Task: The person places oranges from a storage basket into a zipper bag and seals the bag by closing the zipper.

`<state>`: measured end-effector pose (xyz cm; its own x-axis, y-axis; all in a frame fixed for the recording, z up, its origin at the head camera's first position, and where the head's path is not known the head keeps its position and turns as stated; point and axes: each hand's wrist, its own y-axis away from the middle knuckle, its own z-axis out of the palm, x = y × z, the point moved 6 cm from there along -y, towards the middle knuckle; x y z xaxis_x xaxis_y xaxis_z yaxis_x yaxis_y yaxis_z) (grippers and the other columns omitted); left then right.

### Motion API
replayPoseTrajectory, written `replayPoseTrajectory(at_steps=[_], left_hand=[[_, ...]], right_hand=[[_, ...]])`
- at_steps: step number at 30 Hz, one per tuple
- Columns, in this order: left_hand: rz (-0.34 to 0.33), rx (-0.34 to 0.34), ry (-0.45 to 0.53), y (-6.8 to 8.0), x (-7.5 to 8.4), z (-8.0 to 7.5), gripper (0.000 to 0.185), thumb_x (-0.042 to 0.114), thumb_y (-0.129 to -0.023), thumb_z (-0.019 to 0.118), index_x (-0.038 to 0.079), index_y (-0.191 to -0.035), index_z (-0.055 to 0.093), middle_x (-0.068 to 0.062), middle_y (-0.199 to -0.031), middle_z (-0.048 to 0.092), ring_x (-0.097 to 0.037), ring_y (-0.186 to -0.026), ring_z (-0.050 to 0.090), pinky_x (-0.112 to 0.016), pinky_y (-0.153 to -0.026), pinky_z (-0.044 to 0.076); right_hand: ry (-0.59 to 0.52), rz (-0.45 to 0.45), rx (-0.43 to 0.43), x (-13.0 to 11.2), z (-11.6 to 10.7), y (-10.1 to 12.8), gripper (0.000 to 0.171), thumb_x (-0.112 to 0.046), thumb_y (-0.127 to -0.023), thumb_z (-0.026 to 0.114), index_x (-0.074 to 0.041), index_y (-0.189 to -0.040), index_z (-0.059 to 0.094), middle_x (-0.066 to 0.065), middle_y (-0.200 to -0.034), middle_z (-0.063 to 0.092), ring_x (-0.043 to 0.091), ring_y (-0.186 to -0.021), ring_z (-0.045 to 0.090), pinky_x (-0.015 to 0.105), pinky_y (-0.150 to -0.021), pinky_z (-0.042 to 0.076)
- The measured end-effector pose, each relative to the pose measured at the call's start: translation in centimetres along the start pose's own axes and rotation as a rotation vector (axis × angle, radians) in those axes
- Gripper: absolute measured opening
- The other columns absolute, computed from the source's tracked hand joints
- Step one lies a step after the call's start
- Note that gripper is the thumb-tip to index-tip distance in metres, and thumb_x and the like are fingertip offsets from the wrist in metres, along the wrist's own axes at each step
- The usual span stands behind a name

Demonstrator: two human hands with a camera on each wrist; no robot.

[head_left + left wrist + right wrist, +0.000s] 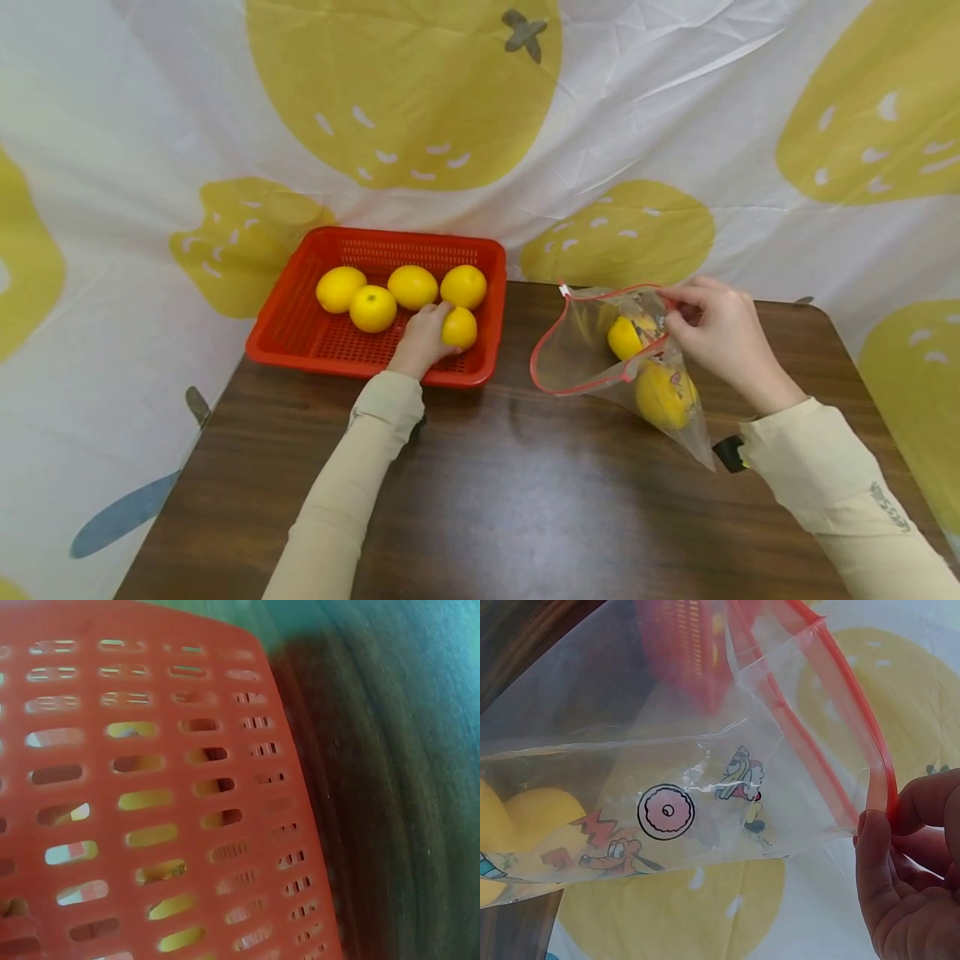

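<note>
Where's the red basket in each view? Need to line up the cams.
Head: basket sits left of centre at the table's far edge, holding lemons; the left hand grips one.
Left wrist: its slotted red wall fills the left two thirds, close up, yellow showing through the slots.
Right wrist: only a red blur at top centre, seen through the clear bag.
Shared landmark: the dark wooden table.

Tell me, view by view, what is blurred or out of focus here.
Head view: sharp throughout, soft light, faint sheen on the table. Left wrist view: the red basket fills the frame, soft and too close to focus. Right wrist view: the zip bag prints are crisp, while the lemons inside blur.
</note>
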<state>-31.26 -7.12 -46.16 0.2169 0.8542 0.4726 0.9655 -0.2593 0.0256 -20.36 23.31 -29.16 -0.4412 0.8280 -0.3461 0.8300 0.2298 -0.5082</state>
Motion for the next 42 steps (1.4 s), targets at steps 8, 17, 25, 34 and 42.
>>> replayPoseTrajectory(at_steps=[8,17,25,34,42], left_hand=[[0.001,0.02,-0.014,-0.01,-0.01,-0.08,0.066,0.021,-0.073,0.076,0.006,-0.13,0.045,-0.02,-0.123,0.049,-0.037,-0.108,0.049,-0.045,-0.096,0.037],[0.007,0.022,-0.029,0.31,0.14,-0.14,0.065,0.021,-0.072,0.077,0.005,-0.128,0.047,-0.02,-0.12,0.051,-0.037,-0.104,0.05,-0.045,-0.095,0.038],[0.025,0.046,-0.044,0.31,0.19,-0.18,0.063,0.022,-0.07,0.078,0.007,-0.124,0.05,-0.017,-0.114,0.054,-0.034,-0.1,0.052,-0.043,-0.093,0.04],[0.046,0.069,-0.071,0.25,0.45,-0.52,0.062,0.025,-0.069,0.079,0.006,-0.121,0.052,-0.016,-0.107,0.057,-0.032,-0.097,0.054,-0.043,-0.089,0.042],[0.029,0.056,-0.062,0.5,0.37,-0.55,0.067,0.029,-0.069,0.078,0.005,-0.125,0.05,-0.016,-0.11,0.057,-0.031,-0.099,0.053,-0.043,-0.091,0.041]], right_hand=[[0.0,0.011,0.003,0.05,-0.25,0.17,0.023,0.004,-0.075,0.057,0.001,-0.094,0.071,0.006,-0.074,0.061,0.004,-0.057,0.047,0.011,-0.051,0.035],[-0.004,0.011,0.006,0.11,-0.2,0.34,0.024,0.004,-0.074,0.057,0.002,-0.093,0.071,0.005,-0.072,0.059,0.001,-0.057,0.045,0.011,-0.052,0.034],[-0.004,0.02,0.0,0.02,-0.27,0.42,0.024,0.004,-0.075,0.057,0.002,-0.095,0.07,0.005,-0.073,0.059,0.002,-0.058,0.046,0.01,-0.052,0.035],[0.0,0.014,0.001,-0.01,-0.36,0.28,0.024,0.004,-0.075,0.057,0.002,-0.094,0.07,0.006,-0.072,0.059,0.003,-0.057,0.046,0.011,-0.051,0.035],[-0.001,0.034,-0.019,0.18,-0.36,0.45,0.024,0.003,-0.076,0.058,0.002,-0.096,0.07,0.005,-0.074,0.059,0.009,-0.058,0.048,0.011,-0.051,0.035]])
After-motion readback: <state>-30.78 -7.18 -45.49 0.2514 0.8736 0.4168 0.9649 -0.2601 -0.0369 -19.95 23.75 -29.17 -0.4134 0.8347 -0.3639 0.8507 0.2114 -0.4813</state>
